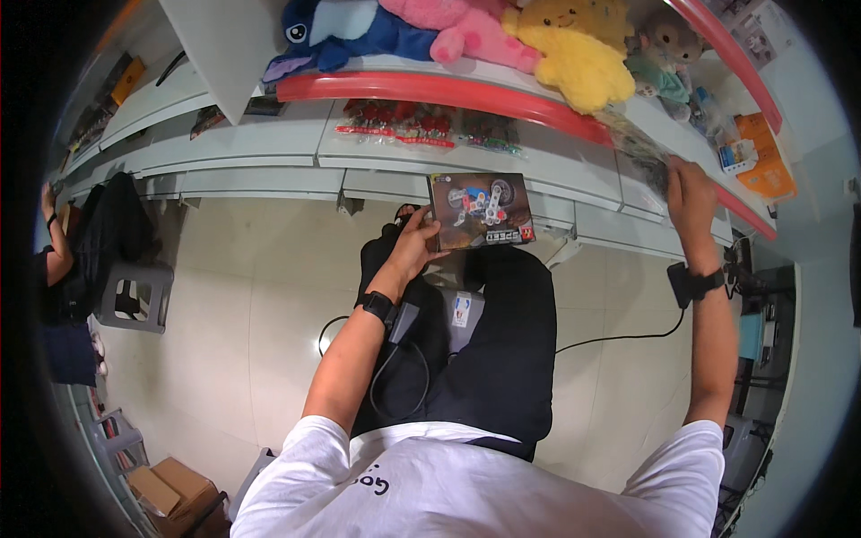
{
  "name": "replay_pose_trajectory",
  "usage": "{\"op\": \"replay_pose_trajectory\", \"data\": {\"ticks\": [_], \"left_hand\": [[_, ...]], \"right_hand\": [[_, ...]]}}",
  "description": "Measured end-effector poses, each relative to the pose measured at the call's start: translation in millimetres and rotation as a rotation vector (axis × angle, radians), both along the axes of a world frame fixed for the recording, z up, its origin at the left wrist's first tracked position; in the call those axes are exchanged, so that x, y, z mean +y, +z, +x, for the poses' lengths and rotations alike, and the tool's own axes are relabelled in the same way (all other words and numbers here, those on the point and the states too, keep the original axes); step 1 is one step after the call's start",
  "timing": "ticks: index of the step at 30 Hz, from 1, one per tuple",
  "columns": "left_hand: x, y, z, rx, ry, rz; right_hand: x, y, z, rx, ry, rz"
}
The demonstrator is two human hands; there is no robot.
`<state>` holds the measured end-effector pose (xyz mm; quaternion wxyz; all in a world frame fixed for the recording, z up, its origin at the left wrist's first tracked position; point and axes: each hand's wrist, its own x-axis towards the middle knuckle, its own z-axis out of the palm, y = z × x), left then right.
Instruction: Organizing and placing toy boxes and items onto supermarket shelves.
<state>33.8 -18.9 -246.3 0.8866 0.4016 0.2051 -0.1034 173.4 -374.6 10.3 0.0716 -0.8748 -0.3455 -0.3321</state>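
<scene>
My left hand (415,244) grips the left edge of a flat dark box (475,235) above my lap. Pictured on its front is a building-toy motorbike in red, white and blue. At the right, my right hand (691,199) is closed on a clear plastic bag (639,148) by the red-edged shelf. What the bag contains is too dim to make out. Several clear bags of small red and green pieces (395,124) lie on the white counter (269,143) beyond the box.
Plush toys (466,36) in blue, pink and yellow line the shelf with a red edge (430,85). An orange package (760,161) stands at the right. Another person's arm (58,242) shows at the far left, near a grey stool (134,296). Cardboard boxes (175,493) sit lower left.
</scene>
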Motion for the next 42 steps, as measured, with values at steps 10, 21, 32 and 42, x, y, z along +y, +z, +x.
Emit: {"op": "replay_pose_trajectory", "data": {"ticks": [10, 21, 32, 42], "left_hand": [[-3, -9, 1, 0.026, 0.038, 0.01], [-12, -3, 8, 0.092, 0.089, 0.129], [-8, -6, 15, 0.045, 0.112, 0.07], [-6, 0, 56, -0.169, 0.259, 0.529]], "right_hand": [[9, -51, -58, 0.193, -0.053, 0.345], [8, -164, 32, 0.433, -0.133, 0.253], [132, -243, 122, 0.629, -0.028, 0.29], [140, -250, -7, 1.296, -0.141, 1.536]]}}
